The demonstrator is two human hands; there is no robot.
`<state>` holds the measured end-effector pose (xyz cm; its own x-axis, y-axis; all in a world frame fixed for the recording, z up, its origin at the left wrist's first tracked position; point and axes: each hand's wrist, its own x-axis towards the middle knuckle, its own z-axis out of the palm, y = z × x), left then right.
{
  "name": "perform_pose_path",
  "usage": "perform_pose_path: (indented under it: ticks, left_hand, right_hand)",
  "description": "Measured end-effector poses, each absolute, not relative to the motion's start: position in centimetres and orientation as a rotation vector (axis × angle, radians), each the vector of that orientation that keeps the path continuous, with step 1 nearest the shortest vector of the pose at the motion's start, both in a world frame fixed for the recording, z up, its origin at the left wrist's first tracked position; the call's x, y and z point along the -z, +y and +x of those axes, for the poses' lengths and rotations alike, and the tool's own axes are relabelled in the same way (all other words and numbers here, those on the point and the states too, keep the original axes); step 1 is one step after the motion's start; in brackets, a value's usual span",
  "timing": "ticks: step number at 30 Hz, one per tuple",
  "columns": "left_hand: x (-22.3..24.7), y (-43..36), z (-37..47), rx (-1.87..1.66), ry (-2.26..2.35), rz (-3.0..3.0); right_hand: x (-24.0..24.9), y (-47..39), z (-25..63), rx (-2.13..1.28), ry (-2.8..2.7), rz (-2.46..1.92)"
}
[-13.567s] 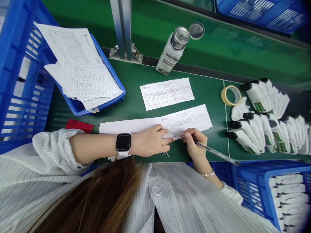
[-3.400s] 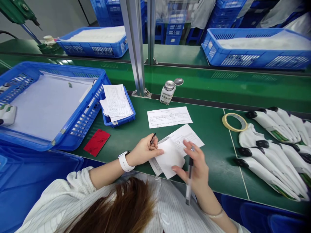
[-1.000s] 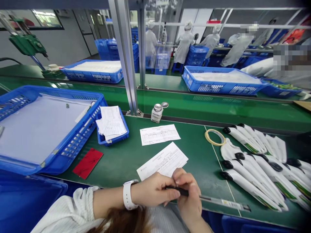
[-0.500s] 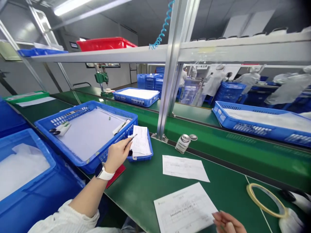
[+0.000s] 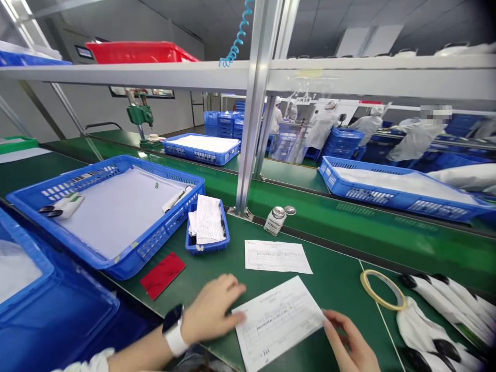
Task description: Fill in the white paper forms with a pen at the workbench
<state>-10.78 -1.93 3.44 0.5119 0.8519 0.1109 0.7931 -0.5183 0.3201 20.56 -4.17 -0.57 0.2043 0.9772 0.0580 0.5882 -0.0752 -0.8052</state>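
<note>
A printed sheet of paper lies tilted on the green table before me. My right hand pinches its right edge between thumb and fingers. At the left edge of that sheet is my left hand, fingers apart and nothing in them; the thumb tip overlaps the paper, though I cannot tell if it presses on it. Beyond it rests a second printed sheet. A small blue basket holds folded papers, with a black pen along their right side.
A large blue crate stands left, a red card in front of it. A small bottle is by the metal post. On the right are a tape roll and white-and-black wrapped items. Co-workers are far back.
My left hand has left the small basket and come down right to the sheet; the pen it held now lies in the basket. My view has swung slightly right.
</note>
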Motion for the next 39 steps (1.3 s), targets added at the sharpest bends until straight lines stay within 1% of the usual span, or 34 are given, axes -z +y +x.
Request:
perform_pose_path:
  ticks: [3, 5, 8, 10, 13, 15, 17, 19, 23, 26, 28, 30, 32, 34, 36, 37, 39]
  left_hand:
    - [-0.1, -5.4, -8.1, -0.276, 1.081, 2.679]
    - [1.0, -6.4, -6.6, -0.268, 1.015, 2.729]
    - [1.0, -6.4, -5.6, -0.237, 1.019, 2.795]
    - [0.4, -6.1, -5.5, -0.214, 1.012, 2.824]
    - [-0.3, -6.0, -4.6, -0.252, 0.927, 2.931]
    - [-0.5, -6.3, -2.8, -0.352, 0.609, 3.065]
    - [-0.3, -6.7, -0.5, -0.464, 0.222, 3.119]
    - [0.2, -7.0, 1.2, -0.488, 0.125, 3.122]
    - [1.6, -5.9, 0.1, -0.527, 0.154, 3.121]
    - [2.0, -3.6, -3.9, -0.535, 0.257, 3.142]
    - [1.8, -1.7, -7.0, -0.470, 0.399, 3.137]
    - [1.2, 0.2, -9.6, -0.368, 0.609, 3.083]
    - [0.2, 1.9, -11.4, -0.309, 0.795, 3.004]
    - [-0.9, 2.8, -12.0, -0.339, 0.991, 2.912]
    - [-1.7, 2.6, -11.4, -0.399, 1.137, 2.854]
    - [-2.0, 2.1, -10.6, -0.434, 1.186, 2.835]
    - [-2.2, 0.6, -8.6, -0.497, 1.163, 2.831]
  right_hand:
    - [0.5, 1.4, 20.1, -0.476, -1.865, -1.674]
    - [0.9, 5.5, 19.3, -0.337, -2.008, -1.654]
    - [1.7, 10.2, 18.4, -0.211, -2.005, -1.896]
    - [2.2, 11.7, 18.3, -0.239, -2.015, -1.986]
    - [2.4, 12.1, 18.6, -0.221, -1.960, -1.949]
    - [2.0, 11.8, 19.0, -0.265, -1.861, -1.890]
    - [0.9, 11.3, 19.5, -0.393, -1.721, -1.815]
    - [-0.9, 10.4, 20.5, -0.547, -1.551, -1.684]
    - [-4.8, 7.6, 23.7, -0.979, -1.132, -1.406]
    - [-5.9, 5.3, 25.5, -1.086, -0.991, -1.264]
    - [-5.0, 4.0, 25.4, -1.078, -0.991, -1.214]
    - [-3.1, 2.9, 24.0, -1.043, -1.026, -1.311]
    - [-0.9, 1.9, 22.0, -0.964, -1.183, -1.536]
    - [0.8, 0.8, 19.8, -0.651, -1.408, -1.766]
    - [1.8, -0.2, 18.1, -0.367, -1.512, -1.941]
    - [2.1, -0.7, 17.4, -0.287, -1.524, -1.994]
    - [2.2, -1.6, 16.4, -0.231, -1.517, -2.039]
